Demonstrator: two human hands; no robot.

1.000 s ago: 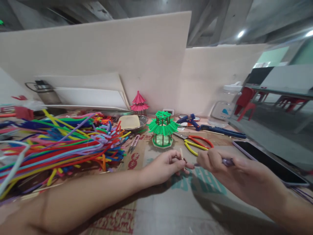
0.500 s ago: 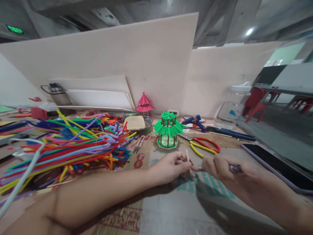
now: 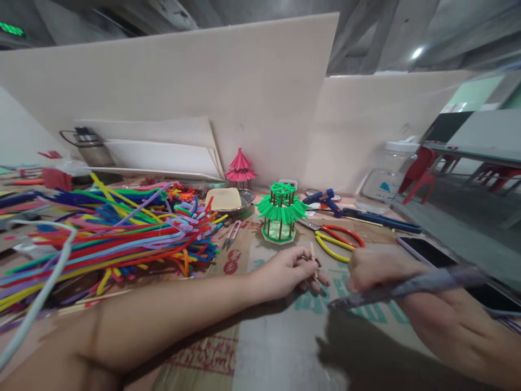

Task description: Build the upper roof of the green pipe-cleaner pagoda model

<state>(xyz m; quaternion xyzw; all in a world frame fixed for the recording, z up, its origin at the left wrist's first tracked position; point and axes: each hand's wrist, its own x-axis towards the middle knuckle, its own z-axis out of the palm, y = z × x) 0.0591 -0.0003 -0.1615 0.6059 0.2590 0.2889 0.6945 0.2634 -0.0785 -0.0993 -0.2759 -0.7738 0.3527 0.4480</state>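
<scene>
A thin pale wooden stick (image 3: 312,251) stands up from between the fingers of my left hand (image 3: 287,276), which pinches it low over the covered tabletop. To its right, my right hand (image 3: 391,274) is closed around a purplish-grey pen-like tool (image 3: 423,283). Motion blurs the tool, and its dark tip points down and left, apart from the stick. Just behind my left hand is a small green pavilion model (image 3: 280,210) with brown posts. Orange-and-yellow-handled scissors (image 3: 337,247) lie between the model and my right hand.
Colourful pipe cleaners (image 3: 122,239) are heaped at the left, with small snips (image 3: 232,234) beside them. A pink pagoda model (image 3: 240,167), a metal dish (image 3: 246,201), a blue glue gun (image 3: 328,202) and a clear jug (image 3: 380,179) stand behind. A phone (image 3: 419,252) lies at the right.
My right hand has moved right, away from my left hand, and the pen-like tool has swung into fuller view. My left hand still pinches the stick. The whole view has shifted slightly.
</scene>
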